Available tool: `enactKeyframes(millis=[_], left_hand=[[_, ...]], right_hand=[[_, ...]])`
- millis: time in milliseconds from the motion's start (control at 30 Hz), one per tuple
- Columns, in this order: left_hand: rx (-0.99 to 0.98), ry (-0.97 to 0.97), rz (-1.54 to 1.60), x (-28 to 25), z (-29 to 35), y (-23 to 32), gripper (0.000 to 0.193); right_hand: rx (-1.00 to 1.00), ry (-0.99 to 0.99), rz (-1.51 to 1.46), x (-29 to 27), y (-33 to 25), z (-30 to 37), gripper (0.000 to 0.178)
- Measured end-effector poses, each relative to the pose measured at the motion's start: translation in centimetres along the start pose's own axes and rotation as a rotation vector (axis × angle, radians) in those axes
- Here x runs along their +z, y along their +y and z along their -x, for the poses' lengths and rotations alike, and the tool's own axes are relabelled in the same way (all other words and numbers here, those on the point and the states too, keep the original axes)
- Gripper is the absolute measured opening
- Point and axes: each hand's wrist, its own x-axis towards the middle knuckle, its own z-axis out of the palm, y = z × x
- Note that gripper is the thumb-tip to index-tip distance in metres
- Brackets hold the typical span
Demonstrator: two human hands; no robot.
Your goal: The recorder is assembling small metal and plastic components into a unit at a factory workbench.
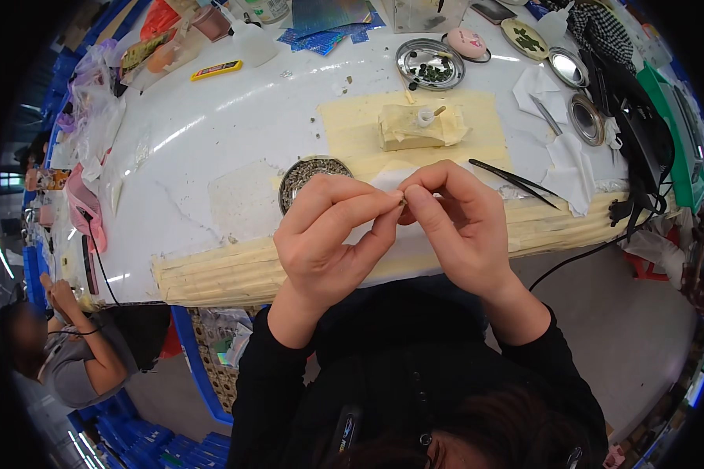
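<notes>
My left hand and my right hand are raised close together over the near edge of the white table. Their thumbs and forefingers pinch one tiny pale part between them; it is too small to make out. Just behind my left hand stands a round metal dish full of small grey bits. Black tweezers lie on the table just right of my right hand.
A pale tape-wrapped block with a small white cap sits on a tan mat. Further back are a metal dish with green pieces, other round tins, white tissues and plastic bags. Another person sits at lower left.
</notes>
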Motion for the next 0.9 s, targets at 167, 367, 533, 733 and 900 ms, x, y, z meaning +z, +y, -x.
enactKeyframes(millis=[167, 367, 533, 733, 900], left_hand=[[0.013, 0.008, -0.012, 0.08, 0.02, 0.06, 0.026], [-0.067, -0.002, 0.118, -0.29, -0.01, -0.07, 0.025], [0.022, 0.026, -0.061, 0.18, 0.04, 0.14, 0.025], [-0.009, -0.005, 0.010, 0.11, -0.04, 0.15, 0.026], [-0.002, 0.009, -0.010, 0.11, 0.06, 0.10, 0.026]], right_hand=[[0.044, -0.046, -0.037, -0.26, -0.13, 0.08, 0.011], [0.282, -0.080, -0.392, -0.12, -0.90, -0.08, 0.009], [-0.403, 0.057, 0.417, 0.05, -0.35, -0.30, 0.008], [-0.150, 0.068, 0.137, 0.14, 0.01, 0.12, 0.007], [-0.487, 0.093, 0.496, 0.10, -0.41, -0.34, 0.005]])
